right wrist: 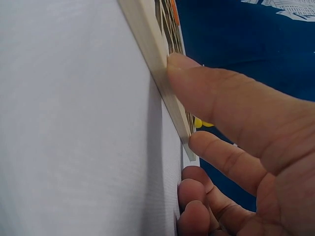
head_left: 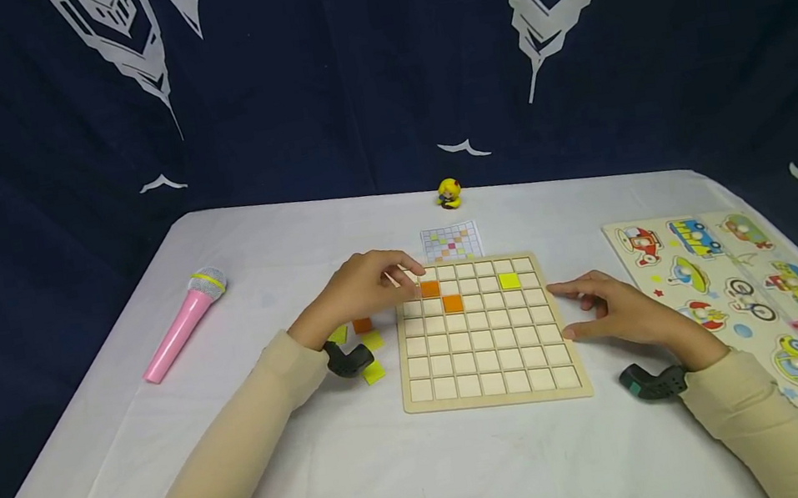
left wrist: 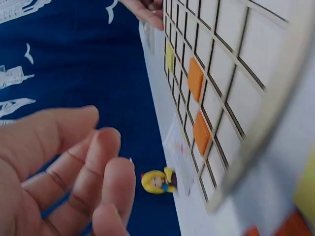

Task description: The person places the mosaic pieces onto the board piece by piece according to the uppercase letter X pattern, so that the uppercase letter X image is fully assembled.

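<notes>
Probably mid-fill on the grid board [head_left: 483, 341], flat on the table [head_left: 504, 471]. Left hand [head_left: 366, 284] is empty, fingers loose near the board's far-left corner; right hand [head_left: 615, 309] only touches its right edge. Next likely means pinching a loose tile [head_left: 374, 372].

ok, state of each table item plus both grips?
Grid board: flat, three cells visibly filled
Loose tiles: left of grid board
Pattern card: flat
Microphone: lying down
Figurine: upright
Picture board: flat, partly hidden
Left grip: empty, near grid board's left edge
Right grip: touching grid board's right edge

Even light casts soft shadow beside the board [right wrist: 151, 49].
</notes>
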`<state>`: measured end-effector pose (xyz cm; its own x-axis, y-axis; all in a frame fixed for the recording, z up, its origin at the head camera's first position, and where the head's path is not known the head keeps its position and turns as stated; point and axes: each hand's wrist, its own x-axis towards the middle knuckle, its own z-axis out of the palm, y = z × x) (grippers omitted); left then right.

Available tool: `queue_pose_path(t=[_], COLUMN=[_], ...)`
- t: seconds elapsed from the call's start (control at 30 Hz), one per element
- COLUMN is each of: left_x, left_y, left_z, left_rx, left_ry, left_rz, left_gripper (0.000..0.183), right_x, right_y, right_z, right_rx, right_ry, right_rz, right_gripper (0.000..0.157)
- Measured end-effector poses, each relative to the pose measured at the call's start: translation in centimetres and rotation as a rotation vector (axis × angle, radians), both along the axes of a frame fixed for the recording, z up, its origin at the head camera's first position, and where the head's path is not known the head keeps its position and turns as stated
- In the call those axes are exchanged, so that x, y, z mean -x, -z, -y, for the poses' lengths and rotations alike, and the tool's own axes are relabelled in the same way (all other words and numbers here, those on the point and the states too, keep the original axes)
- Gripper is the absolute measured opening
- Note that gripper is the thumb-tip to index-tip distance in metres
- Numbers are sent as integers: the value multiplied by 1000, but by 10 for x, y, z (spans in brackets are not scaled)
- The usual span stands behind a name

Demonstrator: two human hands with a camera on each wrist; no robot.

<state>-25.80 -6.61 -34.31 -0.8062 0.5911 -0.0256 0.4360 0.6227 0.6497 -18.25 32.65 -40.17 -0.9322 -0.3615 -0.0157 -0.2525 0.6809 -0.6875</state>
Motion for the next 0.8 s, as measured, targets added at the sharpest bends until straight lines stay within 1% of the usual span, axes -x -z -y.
queue_pose_path(t=[0.13, 0.2, 0.3, 0.4, 0.6, 0.7, 0.8], left_x=[0, 2, 4, 5, 9, 12, 14], left_y=[2, 4, 8, 11, 16, 19, 20], left_z=[21, 31, 47, 62, 88, 98, 106], left_rx=[-71, -92, -103, -103, -57, -32, -9], left_ry=[81, 113, 130, 120, 55, 14, -7], left_rz=[-15, -8, 1, 23, 98, 142, 182], left_gripper=[30, 30, 30, 30, 32, 32, 32], right_x=[0, 0, 0, -1, -1, -1, -1], right_y=[0, 0, 0, -1, -1, -1, -1], right_z=[0, 0, 0, 1, 2, 1, 1], right_rx=[3, 6, 6, 2, -8, -7, -5], right_ry=[0, -1, -1, 3, 11, 10, 9], right_rz=[0, -2, -2, 3, 8, 8, 10], right_gripper=[68, 68, 68, 68, 68, 68, 68])
